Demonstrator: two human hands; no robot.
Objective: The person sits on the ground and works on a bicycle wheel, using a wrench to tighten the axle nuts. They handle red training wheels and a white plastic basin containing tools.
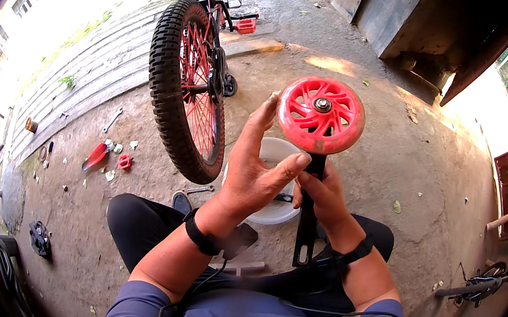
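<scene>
A training wheel, with a red spoked wheel (298, 135) on a flat black bracket (307, 228), is raised in front of me. My right hand (323, 195) is closed round the bracket just below the wheel. Beside the wheel's left edge, my left hand (256, 168) has its fingers stretched up and apart, its thumb close to the bracket's top. Whether it touches the wheel I cannot tell. Below my hands is a round whitish tub (275, 216), partly hidden, with a dark piece showing in it.
A bicycle with a fat black tyre (165, 84) stands ahead to the left. Wrenches (113, 120), a red-handled tool (95, 157) and a red pedal (125, 162) lie on the concrete. A black part (40, 239) rests farther left; another bike (486, 282) is at right.
</scene>
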